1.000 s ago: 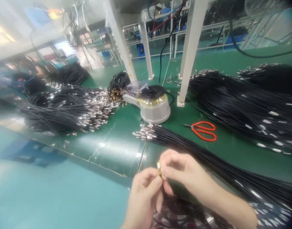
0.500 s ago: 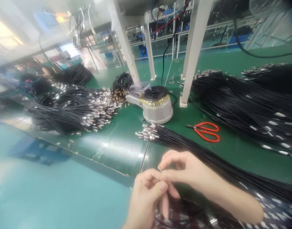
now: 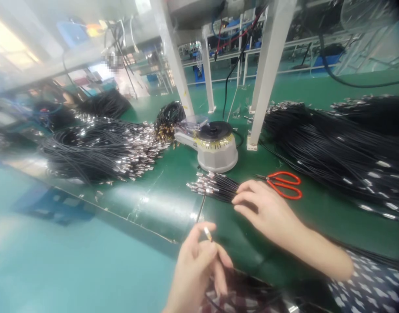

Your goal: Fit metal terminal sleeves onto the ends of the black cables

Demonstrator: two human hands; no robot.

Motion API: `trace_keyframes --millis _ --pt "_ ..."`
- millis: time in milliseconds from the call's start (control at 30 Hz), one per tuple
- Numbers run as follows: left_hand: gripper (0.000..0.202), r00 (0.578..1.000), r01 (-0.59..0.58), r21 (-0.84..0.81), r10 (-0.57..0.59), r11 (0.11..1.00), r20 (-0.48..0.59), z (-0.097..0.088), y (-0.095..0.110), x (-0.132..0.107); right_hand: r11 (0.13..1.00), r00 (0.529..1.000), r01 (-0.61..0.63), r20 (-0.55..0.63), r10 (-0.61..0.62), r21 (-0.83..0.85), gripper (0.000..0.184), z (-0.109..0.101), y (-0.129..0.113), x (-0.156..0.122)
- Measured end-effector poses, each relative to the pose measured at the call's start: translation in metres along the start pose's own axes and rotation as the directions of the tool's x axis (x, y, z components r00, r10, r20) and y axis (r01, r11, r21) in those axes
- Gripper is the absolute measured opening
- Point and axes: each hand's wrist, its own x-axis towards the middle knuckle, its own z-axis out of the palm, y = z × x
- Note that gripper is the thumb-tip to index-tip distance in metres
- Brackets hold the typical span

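My left hand (image 3: pixel 196 265) is low in the middle, its thumb and fingers pinched on a small gold connector (image 3: pixel 207 234) that sticks up from them. My right hand (image 3: pixel 264 208) reaches forward over the green table (image 3: pixel 166 195), fingers curled onto a bundle of black cables with silver ends (image 3: pixel 209 187). Those cables run back under that hand toward my lap.
A grey round tape dispenser (image 3: pixel 215 145) stands behind the bundle, orange scissors (image 3: pixel 284 184) to its right. Large heaps of black cables lie at the left (image 3: pixel 98 150) and right (image 3: pixel 343 143). White frame posts (image 3: pixel 264 74) rise from the table.
My right hand let go of the connector and moved forward onto the cable bundle. My left hand stayed low, still pinching the connector. The camera tilted slightly down.
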Motion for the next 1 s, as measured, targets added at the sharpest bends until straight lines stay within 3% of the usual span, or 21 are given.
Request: trace_keyframes --millis 100,167,200,233,300,333,400,467,533,700,1000 --pt "0.057 0.947 -0.065 0.33 0.162 0.942 -0.276 -0.008 0.0 -0.005 0.934 0.996 0.088 0.03 -0.083 -0.345 0.009 0.003 0.014 0.005" --pt "0.063 0.866 -0.035 0.626 0.336 0.779 -0.37 -0.02 0.002 -0.006 0.912 0.993 0.121 0.053 -0.109 -0.392 0.007 0.006 0.016 0.007" --pt "0.061 0.826 0.011 0.772 0.43 0.636 -0.365 -0.028 0.004 -0.006 0.901 0.99 0.139 0.063 -0.124 -0.411 0.006 0.007 0.017 0.007" --pt "0.058 0.796 0.061 0.893 0.518 0.445 -0.313 -0.035 0.007 -0.006 0.89 0.988 0.156 0.071 -0.139 -0.428 0.009 0.008 0.017 0.007" --pt "0.041 0.793 0.098 0.994 0.599 0.051 -0.109 -0.048 0.014 -0.006 0.874 0.983 0.182 0.08 -0.164 -0.45 0.015 0.011 0.016 0.005" --pt "0.029 0.809 0.091 0.992 0.588 -0.092 -0.02 -0.053 0.018 -0.006 0.869 0.981 0.192 0.081 -0.174 -0.457 0.017 0.012 0.016 0.005" --pt "0.013 0.875 0.023 0.972 0.474 -0.232 0.092 -0.055 0.023 -0.007 0.859 0.979 0.205 0.079 -0.19 -0.47 0.019 0.015 0.017 0.004" --pt "0.024 0.941 -0.052 0.974 0.317 -0.219 0.122 -0.05 0.023 -0.008 0.85 0.976 0.216 0.078 -0.204 -0.48 0.02 0.017 0.017 0.004" --pt "0.032 0.963 -0.077 0.987 0.247 -0.14 0.11 -0.042 0.02 -0.008 0.845 0.971 0.235 0.086 -0.221 -0.481 0.02 0.017 0.017 0.003" --pt "0.024 0.964 -0.086 0.993 0.259 0.08 0.062 -0.025 0.009 -0.004 0.852 0.965 0.259 0.092 -0.244 -0.455 0.014 0.014 0.014 0.006" --pt "0.023 0.963 -0.126 0.958 0.263 0.259 0.055 -0.015 0.009 0.004 0.887 0.948 0.317 0.1 -0.301 -0.335 0.012 0.029 0.012 0.011"
